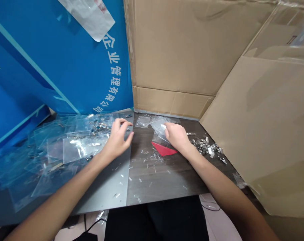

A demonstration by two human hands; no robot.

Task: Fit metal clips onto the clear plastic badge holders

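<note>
Clear plastic bag (159,124) lies under the fingertips of my right hand (175,136), much nearer it than my left; its long axis is hard to tell.

Left to right: a heap of clear bags (74,150) on the worktop (152,187); my left hand (117,142) open, fingers spread, just beside it; a red triangular piece (164,149); my right fingers (167,129) together, pinching or not I cannot tell; small metal parts (206,146).

Makeshift workshop bench: a dark wood-grain tabletop (164,180) walled in by propped cardboard sheets (172,47) and a blue printed banner (66,67), strewn with clear plastic bags (84,150) and a loose heap of small metal parts (207,147).
</note>
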